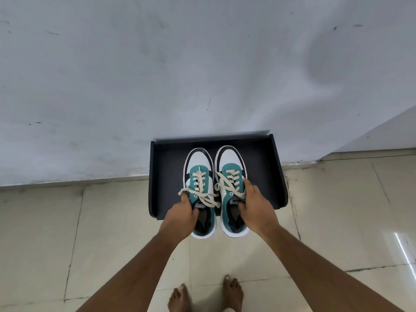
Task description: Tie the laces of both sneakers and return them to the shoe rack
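Observation:
Two white, teal and black sneakers with cream laces are side by side over a black shoe rack (265,174) that stands against the wall. Toes point to the wall and heels stick out past the rack's front edge. My left hand (181,216) grips the left sneaker (199,176) at its collar, fingers inside the opening. My right hand (254,206) grips the right sneaker (229,170) the same way, on its right side. Lace ends lie loosely across both tongues; whether the laces are knotted I cannot tell.
A grey-white wall (157,75) rises directly behind the rack. Beige floor tiles (67,233) spread on both sides and toward me. My two bare feet (207,296) stand on the tiles just below the sneakers. A wall corner juts out at far right.

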